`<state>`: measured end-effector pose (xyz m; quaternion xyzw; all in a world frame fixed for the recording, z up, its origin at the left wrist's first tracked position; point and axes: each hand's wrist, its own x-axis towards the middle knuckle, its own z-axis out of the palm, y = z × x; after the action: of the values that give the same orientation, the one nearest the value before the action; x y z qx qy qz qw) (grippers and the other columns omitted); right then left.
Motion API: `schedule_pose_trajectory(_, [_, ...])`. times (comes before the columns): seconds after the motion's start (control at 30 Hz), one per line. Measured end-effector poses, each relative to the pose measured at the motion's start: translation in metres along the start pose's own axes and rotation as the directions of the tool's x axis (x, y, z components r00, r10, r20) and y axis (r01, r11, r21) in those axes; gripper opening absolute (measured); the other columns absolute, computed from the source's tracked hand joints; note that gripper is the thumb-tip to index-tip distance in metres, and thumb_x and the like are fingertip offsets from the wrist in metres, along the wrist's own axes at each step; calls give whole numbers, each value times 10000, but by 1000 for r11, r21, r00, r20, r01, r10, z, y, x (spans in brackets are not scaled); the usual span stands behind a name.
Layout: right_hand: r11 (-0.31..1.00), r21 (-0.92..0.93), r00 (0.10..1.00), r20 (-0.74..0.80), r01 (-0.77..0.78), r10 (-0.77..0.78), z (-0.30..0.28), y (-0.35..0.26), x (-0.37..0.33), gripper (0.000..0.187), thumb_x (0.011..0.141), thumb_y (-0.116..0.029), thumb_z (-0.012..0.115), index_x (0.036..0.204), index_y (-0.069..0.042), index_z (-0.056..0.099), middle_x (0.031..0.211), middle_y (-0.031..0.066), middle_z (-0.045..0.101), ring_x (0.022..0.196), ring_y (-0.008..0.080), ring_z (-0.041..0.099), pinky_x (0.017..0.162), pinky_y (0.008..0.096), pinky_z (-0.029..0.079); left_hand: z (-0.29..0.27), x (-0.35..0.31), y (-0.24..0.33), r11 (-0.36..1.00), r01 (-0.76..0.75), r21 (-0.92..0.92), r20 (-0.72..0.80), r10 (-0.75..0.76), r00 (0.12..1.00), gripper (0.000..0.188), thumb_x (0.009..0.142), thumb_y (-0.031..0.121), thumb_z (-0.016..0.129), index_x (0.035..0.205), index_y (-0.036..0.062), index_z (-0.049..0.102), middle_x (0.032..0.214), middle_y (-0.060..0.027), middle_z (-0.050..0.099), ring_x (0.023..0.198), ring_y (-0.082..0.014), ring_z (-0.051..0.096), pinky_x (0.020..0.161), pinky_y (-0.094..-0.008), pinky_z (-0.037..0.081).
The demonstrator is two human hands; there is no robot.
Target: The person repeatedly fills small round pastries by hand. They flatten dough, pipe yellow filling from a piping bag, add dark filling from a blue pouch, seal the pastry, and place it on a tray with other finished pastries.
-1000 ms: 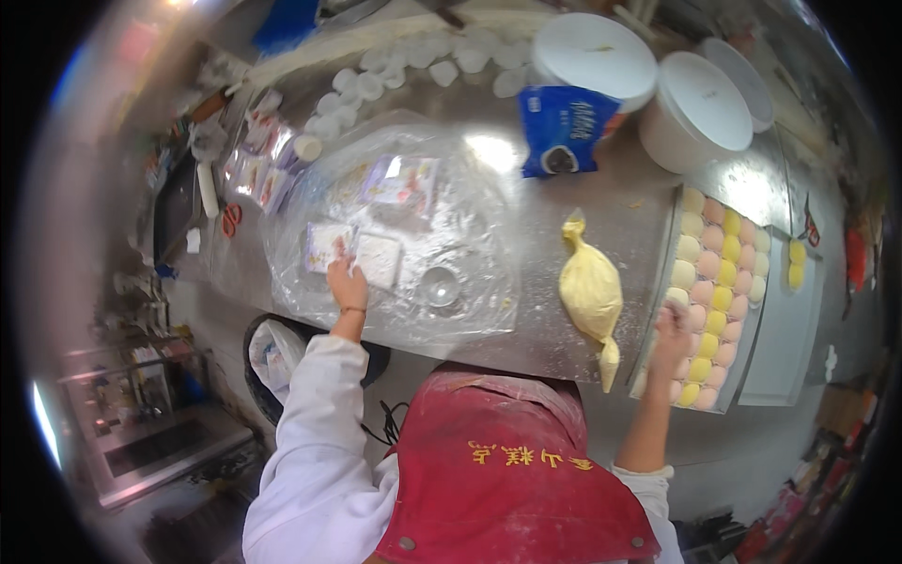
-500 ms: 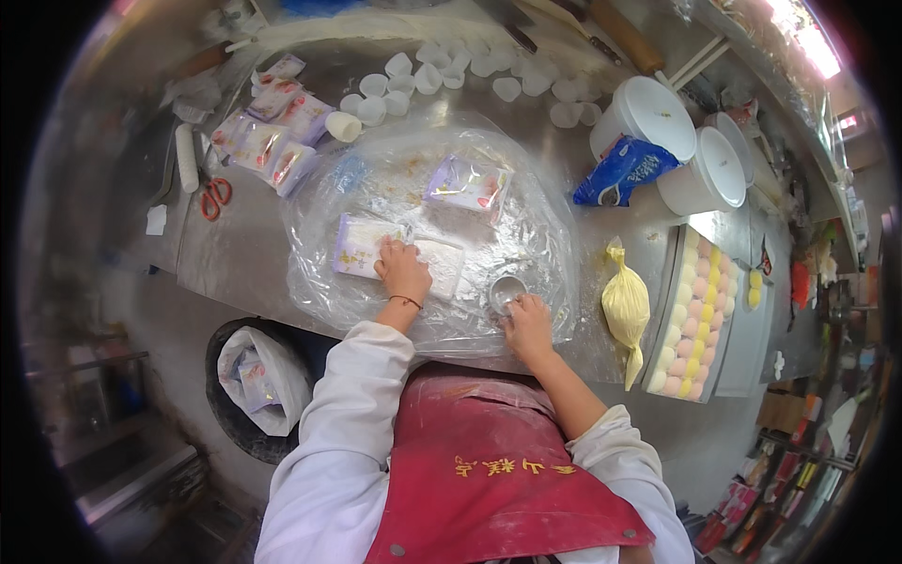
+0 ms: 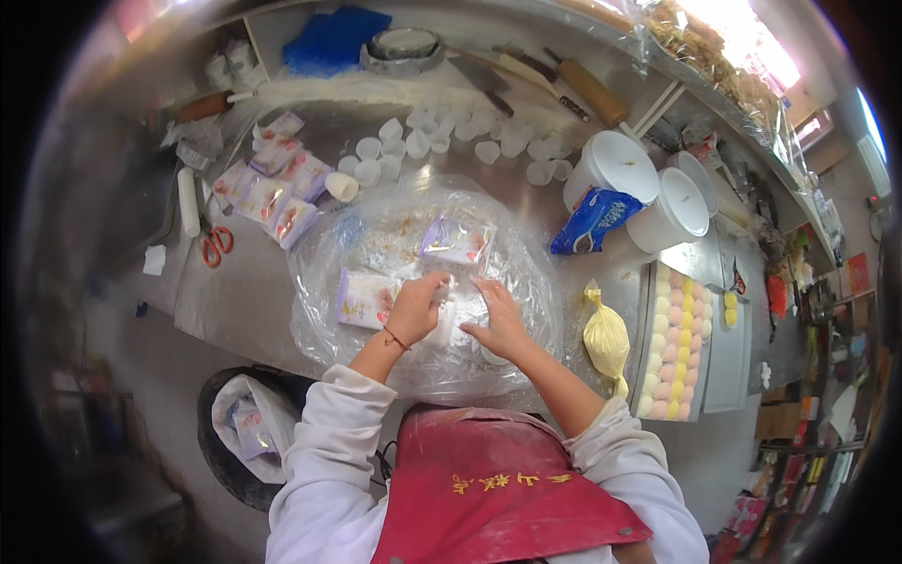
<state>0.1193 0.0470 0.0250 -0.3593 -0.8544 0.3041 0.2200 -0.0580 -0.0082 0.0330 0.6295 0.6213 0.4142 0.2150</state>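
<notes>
My left hand (image 3: 416,308) is over the left edge of a flat, white, floury slab (image 3: 452,315), its fingers curled in; whatever they hold, if anything, does not show. At the slab's right side is my right hand (image 3: 498,320), thumb and fingers apart, with nothing seen between them. A small round metal cup (image 3: 492,356) shows only in part below my right hand. Left of my left hand lies a printed white-and-purple packet (image 3: 360,298). Another such packet (image 3: 458,241) rests just beyond the hands. All of these lie on a clear plastic sheet (image 3: 319,338) dusted with white powder.
Packets (image 3: 268,202), red scissors (image 3: 217,245) and a roller (image 3: 188,202) are at left. White cups (image 3: 392,132) stand behind. Right are white tubs (image 3: 613,174), a blue pouch (image 3: 594,221), a yellow-filled bag (image 3: 606,338) and a tray of coloured balls (image 3: 672,343). A lined bin (image 3: 249,428) stands below left.
My right hand has left the metal cup and moved up and left to the slab, its fingers opening. My left hand has shifted right, off the packet to the slab's edge. The view has tilted up.
</notes>
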Motion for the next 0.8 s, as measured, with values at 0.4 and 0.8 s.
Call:
schedule_pose_trajectory(0.4, [511, 688, 849, 492, -515, 191, 27, 3, 6, 217, 758, -190, 606, 921, -47, 611, 835, 10, 589, 766, 69, 501, 688, 227, 392, 7, -25, -17, 507, 392, -768, 281, -284, 917, 333, 631, -59, 443, 949, 33, 479, 862, -35, 544, 795, -104, 521, 699, -214, 403])
schedule_pose_trajectory(0.8, [510, 637, 809, 369, -579, 457, 71, -6, 17, 475, 856, -374, 397, 1110, 19, 482, 1065, 185, 519, 962, 208, 488, 821, 297, 366, 69, -7, -2, 90, 301, -950, 101, -820, 563, 511, 850, 286, 436, 1264, 49, 251, 1134, -61, 417, 994, -169, 421, 883, -286, 318])
